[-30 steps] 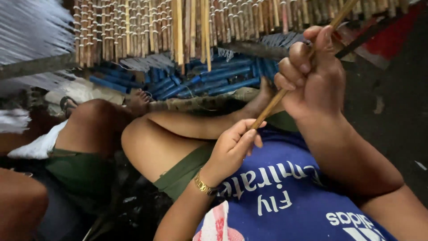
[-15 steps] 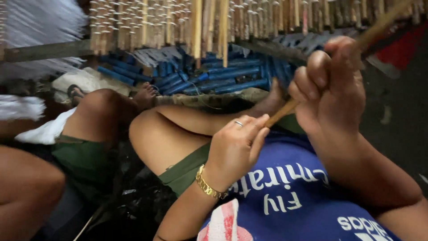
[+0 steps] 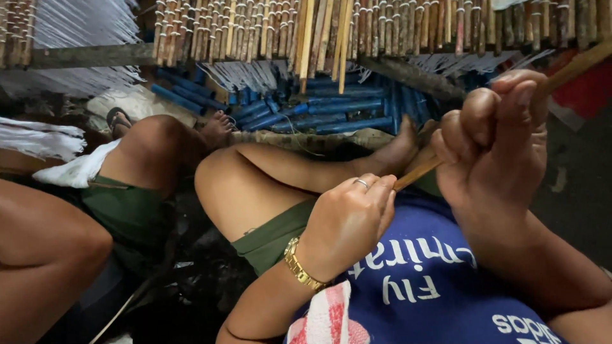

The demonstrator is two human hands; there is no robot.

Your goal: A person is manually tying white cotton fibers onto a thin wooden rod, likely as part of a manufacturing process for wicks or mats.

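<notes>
A thin bamboo stick [image 3: 417,173] runs slantwise from lower left to upper right across my lap. My left hand [image 3: 347,223], with a ring and a gold bracelet, pinches the stick's lower end between thumb and fingers. My right hand [image 3: 494,143] is curled around the stick higher up, close to the camera, and the stick's upper part [image 3: 577,67] comes out past its knuckles. I sit with bare legs folded, in a blue printed shirt and green shorts.
A mat of tied bamboo sticks [image 3: 357,28] hangs across the top, with white threads [image 3: 76,38] at the left. Blue rods [image 3: 338,111] lie on the floor behind my feet. Another person's bare legs [image 3: 57,248] sit at the left.
Both hands have stayed on the stick while the view has drawn closer. My left hand has slid slightly along the stick's lower end.
</notes>
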